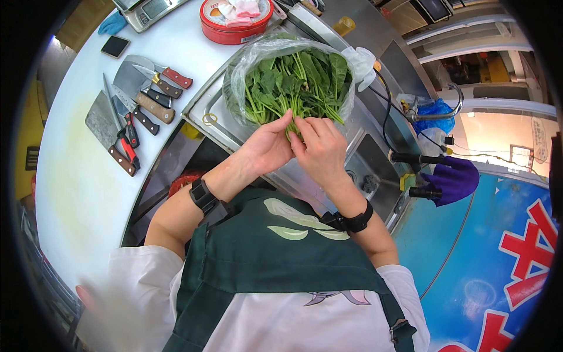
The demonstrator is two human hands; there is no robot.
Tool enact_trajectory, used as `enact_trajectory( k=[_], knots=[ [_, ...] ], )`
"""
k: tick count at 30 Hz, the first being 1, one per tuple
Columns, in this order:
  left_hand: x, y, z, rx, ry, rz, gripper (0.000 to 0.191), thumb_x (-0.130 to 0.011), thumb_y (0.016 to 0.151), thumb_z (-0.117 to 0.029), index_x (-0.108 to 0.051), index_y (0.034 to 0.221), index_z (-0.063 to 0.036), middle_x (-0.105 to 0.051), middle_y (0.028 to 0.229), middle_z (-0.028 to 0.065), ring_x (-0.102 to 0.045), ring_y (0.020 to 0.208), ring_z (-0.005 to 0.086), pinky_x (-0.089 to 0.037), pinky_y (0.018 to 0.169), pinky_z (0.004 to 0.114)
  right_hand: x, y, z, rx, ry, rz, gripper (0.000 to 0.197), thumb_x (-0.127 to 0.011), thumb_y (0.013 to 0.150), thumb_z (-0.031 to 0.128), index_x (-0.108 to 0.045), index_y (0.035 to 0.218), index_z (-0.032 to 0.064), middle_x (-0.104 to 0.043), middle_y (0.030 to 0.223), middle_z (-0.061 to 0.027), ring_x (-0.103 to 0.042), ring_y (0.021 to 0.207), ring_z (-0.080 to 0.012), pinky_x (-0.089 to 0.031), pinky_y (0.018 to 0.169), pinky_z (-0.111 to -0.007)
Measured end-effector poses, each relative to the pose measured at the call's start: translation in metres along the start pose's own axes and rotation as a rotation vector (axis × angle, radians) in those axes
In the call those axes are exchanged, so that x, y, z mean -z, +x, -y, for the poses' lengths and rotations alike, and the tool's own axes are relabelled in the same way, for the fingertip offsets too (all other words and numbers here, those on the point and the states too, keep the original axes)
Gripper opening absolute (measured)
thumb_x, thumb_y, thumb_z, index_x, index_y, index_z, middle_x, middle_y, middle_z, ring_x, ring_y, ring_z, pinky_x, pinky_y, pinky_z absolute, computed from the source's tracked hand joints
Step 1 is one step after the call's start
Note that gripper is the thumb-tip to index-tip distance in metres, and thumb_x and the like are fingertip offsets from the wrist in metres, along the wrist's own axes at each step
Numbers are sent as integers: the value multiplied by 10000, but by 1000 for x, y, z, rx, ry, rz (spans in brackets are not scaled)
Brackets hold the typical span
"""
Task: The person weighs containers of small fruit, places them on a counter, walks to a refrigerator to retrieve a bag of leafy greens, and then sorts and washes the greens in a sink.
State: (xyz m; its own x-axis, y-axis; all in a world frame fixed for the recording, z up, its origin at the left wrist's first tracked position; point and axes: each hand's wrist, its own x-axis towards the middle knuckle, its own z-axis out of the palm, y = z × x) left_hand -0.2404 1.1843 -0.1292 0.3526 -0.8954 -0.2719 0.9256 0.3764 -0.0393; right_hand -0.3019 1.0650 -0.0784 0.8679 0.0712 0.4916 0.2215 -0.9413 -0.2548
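Leafy greens with long stems [299, 81] lie heaped in a clear plastic bag [237, 83] with its mouth wide open, resting on a metal tray [211, 105] beside a sink. At the near edge of the heap my left hand [270, 145] has its thumb raised against the stems of a few greens. Close beside it, my right hand [321, 147] has its fingers bent over the same stems, so the greens are pinched between the two hands. The fingertips partly hide the stem ends. A yellowish rubber band [210, 119] lies on the tray, left of the bag.
Several knives and cleavers [101, 121] lie on the white table [66, 176] at left, near a phone [115, 46]. A red round tin [237, 31] and a scale [149, 13] stand beyond. At right are a steel sink [374, 163], a faucet [440, 115] and a purple cloth [457, 180].
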Motion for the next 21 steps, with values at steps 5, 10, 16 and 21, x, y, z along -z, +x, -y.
enact_trajectory(
  k=[5, 10, 16, 21],
  knots=[
    [13, 7, 2, -25, 73, -31, 349, -501, 962, -285, -477, 1226, -59, -542, 1200, 80, -515, 1126, 207, -401, 997, 384, 1, -11, -1, -19, 52, 60, 229, -684, 697, 88, -643, 917, 40, -598, 844, -78, -576, 782, -264, -485, 646, -358],
    [1, 9, 1, -12, 96, -53, 283, -483, 973, -245, -497, 1185, -58, -577, 1078, 68, -558, 999, 199, -467, 882, 376, 5, -14, -10, -140, 119, 35, 193, -684, 693, 77, -655, 880, 42, -615, 878, -76, -589, 830, -256, -492, 676, -346],
    [-8, 7, -17, 74, 118, -288, 232, -498, 957, -171, -502, 1145, -34, -597, 987, 92, -592, 882, 201, -512, 767, 367, 15, -11, -48, -383, 184, -3, 160, -700, 732, 97, -663, 882, 55, -630, 892, -100, -589, 838, -301, -478, 716, -394],
    [-62, -20, -41, -8, 99, -89, 235, -507, 955, -191, -526, 1100, -7, -603, 1007, 100, -597, 899, 203, -509, 786, 364, -5, -29, -102, -356, -223, 110, 167, -715, 723, 122, -661, 869, 61, -636, 850, -117, -575, 842, -318, -464, 748, -411]
  ],
)
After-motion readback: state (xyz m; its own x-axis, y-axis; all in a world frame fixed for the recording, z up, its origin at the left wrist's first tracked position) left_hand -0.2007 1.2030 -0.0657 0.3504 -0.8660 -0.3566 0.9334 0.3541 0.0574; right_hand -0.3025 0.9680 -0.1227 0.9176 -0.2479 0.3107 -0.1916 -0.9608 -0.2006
